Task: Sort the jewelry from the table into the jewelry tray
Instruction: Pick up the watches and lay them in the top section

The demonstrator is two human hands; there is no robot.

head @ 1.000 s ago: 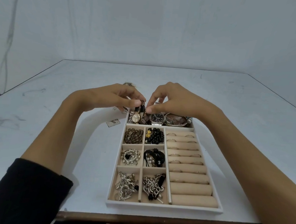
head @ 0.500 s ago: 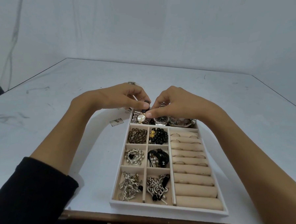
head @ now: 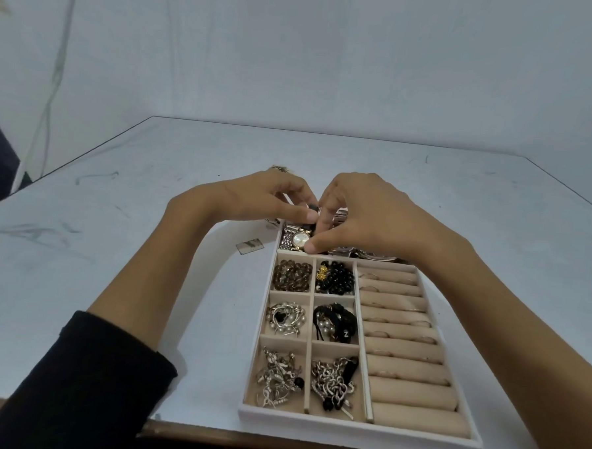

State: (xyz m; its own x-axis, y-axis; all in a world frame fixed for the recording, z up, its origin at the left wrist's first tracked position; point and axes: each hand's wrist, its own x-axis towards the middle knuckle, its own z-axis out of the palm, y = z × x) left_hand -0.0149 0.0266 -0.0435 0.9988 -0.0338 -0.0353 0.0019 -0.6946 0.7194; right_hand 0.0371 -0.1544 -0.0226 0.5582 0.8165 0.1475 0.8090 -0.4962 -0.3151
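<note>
A white jewelry tray (head: pixel 355 431) with beige lining lies at the table's near edge. Its small compartments hold bead bracelets (head: pixel 292 276), chains (head: pixel 334 384) and other pieces; ring rolls (head: pixel 403 367) fill the right side. Watches lie in the far compartment, among them a gold-faced watch (head: pixel 295 238). My left hand (head: pixel 268 199) and my right hand (head: pixel 363 214) meet over that compartment, both pinching a dark watch strap (head: pixel 312 208) between fingertips. The right thumb rests beside the gold-faced watch. My right hand hides most of the other watches.
A small grey tag (head: pixel 250 246) lies on the white table (head: pixel 115 249) just left of the tray. A small metallic item (head: pixel 279 169) shows beyond my left hand. A wall stands behind the table.
Both hands have sunk slightly toward the watch compartment and closed tighter together on the strap. The camera view has shifted a little, so the tray sits further right.
</note>
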